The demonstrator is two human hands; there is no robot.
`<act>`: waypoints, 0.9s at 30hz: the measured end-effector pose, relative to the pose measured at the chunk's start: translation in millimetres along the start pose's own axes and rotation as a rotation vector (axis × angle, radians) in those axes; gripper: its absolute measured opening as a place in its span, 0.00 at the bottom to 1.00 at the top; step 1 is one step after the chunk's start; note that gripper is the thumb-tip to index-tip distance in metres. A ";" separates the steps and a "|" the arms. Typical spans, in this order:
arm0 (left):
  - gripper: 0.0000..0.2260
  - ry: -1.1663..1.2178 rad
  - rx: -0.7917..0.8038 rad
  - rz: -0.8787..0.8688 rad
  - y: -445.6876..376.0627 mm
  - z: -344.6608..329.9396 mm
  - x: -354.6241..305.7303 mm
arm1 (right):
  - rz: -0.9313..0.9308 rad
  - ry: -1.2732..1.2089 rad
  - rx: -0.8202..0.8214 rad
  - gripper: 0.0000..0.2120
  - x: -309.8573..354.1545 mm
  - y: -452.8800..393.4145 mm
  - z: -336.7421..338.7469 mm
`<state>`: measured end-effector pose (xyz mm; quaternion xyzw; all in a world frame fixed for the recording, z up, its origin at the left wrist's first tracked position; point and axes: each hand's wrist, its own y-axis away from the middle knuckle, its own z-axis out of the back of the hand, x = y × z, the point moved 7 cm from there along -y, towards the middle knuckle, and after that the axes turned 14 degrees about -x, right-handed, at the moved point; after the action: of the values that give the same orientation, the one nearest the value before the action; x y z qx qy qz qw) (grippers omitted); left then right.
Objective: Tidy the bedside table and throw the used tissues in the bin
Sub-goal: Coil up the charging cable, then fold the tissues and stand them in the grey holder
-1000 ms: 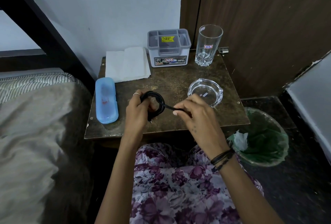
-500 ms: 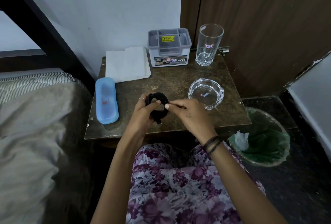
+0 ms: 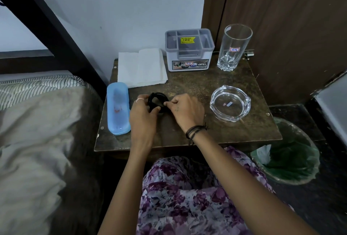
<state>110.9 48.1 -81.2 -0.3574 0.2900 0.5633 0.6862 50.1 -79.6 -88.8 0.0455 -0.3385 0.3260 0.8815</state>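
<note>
A coiled black cable [image 3: 157, 97] sits between both hands over the middle of the brown bedside table [image 3: 216, 133]. My left hand [image 3: 143, 114] grips the coil from the left. My right hand [image 3: 185, 110] pinches it from the right with thumb and forefinger. To the right of the table, on the floor, stands a green-lined bin [image 3: 289, 157] with a white used tissue [image 3: 263, 154] inside it. A stack of clean white tissues [image 3: 141, 67] lies at the table's back left.
A blue plastic case [image 3: 118, 112] lies along the table's left side. A grey organiser box [image 3: 189, 50] and a tall empty glass [image 3: 233, 47] stand at the back. A glass ashtray [image 3: 230, 102] sits at the right. The bed lies to the left, a wooden door behind.
My right hand has drawn the loose cable end in from the right onto the coil. Both hands and the coil have moved away from me, further over the table.
</note>
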 end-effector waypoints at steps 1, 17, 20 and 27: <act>0.18 -0.028 -0.017 -0.016 -6.2 -1.2 1.6 | 0.011 -0.002 -0.011 0.16 3.3 -2.7 -2.6; 0.14 -0.315 -0.118 -0.258 -54.2 9.2 -22.9 | 0.241 0.075 -0.122 0.18 41.9 -45.1 -3.6; 0.16 -0.407 -0.090 -0.256 -91.6 7.5 -23.9 | 0.280 0.071 -0.068 0.15 58.5 -61.3 -8.9; 0.28 -0.603 0.207 0.029 -153.2 -20.1 22.3 | 0.206 0.195 0.005 0.17 73.1 -88.5 -52.4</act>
<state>265.6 27.5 -85.6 -0.0984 0.1344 0.6212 0.7657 174.2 -93.4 -70.7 -0.0192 -0.2531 0.4183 0.8721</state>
